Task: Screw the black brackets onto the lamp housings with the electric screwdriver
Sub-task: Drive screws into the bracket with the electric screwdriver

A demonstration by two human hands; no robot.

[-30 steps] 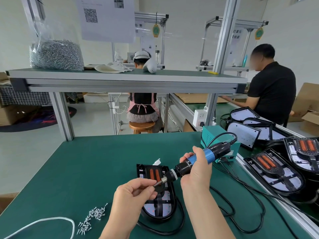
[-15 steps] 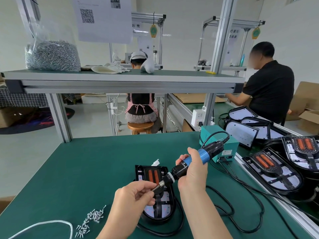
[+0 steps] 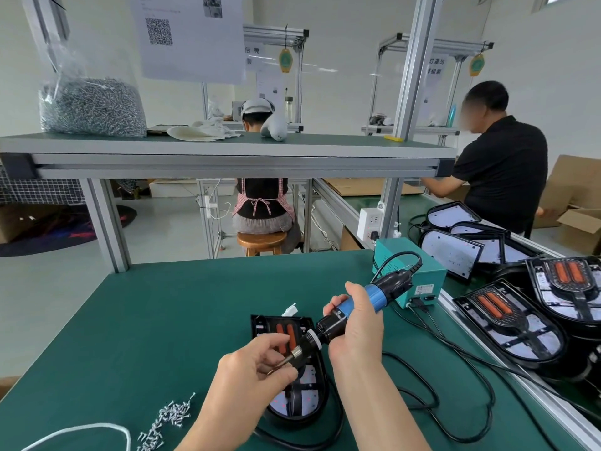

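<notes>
At your near left, a looped white cord (image 3: 76,430) lies on the green bench mat (image 3: 162,320). Just right of it sits one loose heap of small silver screws (image 3: 169,415), too many to count. It is likely kept there so your free hand can feed the tool without stretching.

Your left hand (image 3: 257,369) has thumb and forefinger pinched together at the very tip of the bit, the other fingers curled. This looks like seating a screw, though anything between the fingertips is too small to make out.

Directly beneath lies the one black oval lamp housing (image 3: 317,406) you are working on. Its open side faces up, with its black strap-like bracket (image 3: 293,402) running down the middle.

The single blue-and-black electric screwdriver (image 3: 354,315) is tilted, nose down and leftward. That angle presumably brings the bit to your fingers rather than to the work. Your right hand (image 3: 357,330) wraps its barrel firmly.

Further right, one teal metal power box (image 3: 419,281) stands at the far edge of the mat. Beyond it, two more housings (image 3: 510,320) show orange inserts, and at least three pale-faced ones (image 3: 450,252) are stacked behind.
</notes>
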